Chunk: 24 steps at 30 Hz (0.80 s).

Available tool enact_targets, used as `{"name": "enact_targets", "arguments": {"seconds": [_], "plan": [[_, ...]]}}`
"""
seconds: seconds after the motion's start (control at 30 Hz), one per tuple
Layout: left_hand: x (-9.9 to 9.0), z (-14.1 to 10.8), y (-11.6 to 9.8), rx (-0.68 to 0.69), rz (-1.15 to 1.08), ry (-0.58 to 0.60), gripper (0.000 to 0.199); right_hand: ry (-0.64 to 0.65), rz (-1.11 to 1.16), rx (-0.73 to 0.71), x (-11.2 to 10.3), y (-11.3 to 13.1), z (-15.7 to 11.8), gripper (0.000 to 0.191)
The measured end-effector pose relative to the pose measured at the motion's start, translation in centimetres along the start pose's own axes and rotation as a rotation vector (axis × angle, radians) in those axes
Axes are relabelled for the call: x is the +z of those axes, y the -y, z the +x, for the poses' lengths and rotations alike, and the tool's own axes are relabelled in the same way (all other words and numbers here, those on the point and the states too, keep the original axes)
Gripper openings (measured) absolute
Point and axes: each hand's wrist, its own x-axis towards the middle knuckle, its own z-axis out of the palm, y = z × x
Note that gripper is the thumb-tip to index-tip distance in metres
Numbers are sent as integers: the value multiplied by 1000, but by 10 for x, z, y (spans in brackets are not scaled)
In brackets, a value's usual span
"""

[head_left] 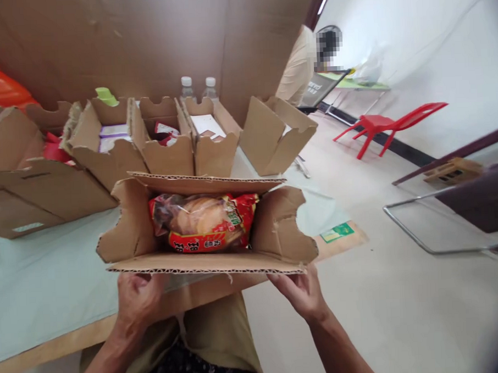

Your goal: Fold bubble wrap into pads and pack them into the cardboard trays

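Right in front of me is an open-topped cardboard box (126, 219) with notched short ends. Inside it lies a red and clear plastic bag of round biscuits (205, 218). My left hand (140, 301) grips the box at its near left side, its fingertips hidden under or behind the cardboard. At the near right corner my right hand (299, 294) holds the same box, with the fingers partly hidden below the wall. The box is over the near edge of the table; whether it rests there I cannot tell.
Several notched cardboard boxes (169, 157) with packaged goods line the back of the cloth-covered table (63, 271). Two capped bottles (210, 88) and a tall cardboard panel (143, 42) stand behind. To the right are a red chair (378, 123), a metal-framed chair (441, 249) and another person (299, 66).
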Motion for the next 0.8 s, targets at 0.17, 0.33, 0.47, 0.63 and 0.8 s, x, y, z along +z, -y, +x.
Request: {"name": "enact_targets", "arguments": {"seconds": [0.17,0.33,0.47,0.63,0.8], "plan": [[-28,23,-11,-43,-111,-81,23,137,84,-22,65,-6,52,37],[-21,58,-35,9,-227,15,49,87,124,4,96,-26,94,42],[-17,73,-33,39,-184,10,59,89,125,10,105,-28,115,42],[-24,81,-20,112,-90,28,65,116,-73,128,112,-34,116,40],[-50,70,-6,36,81,169,64,195,-466,253,118,-39,118,45]]}}
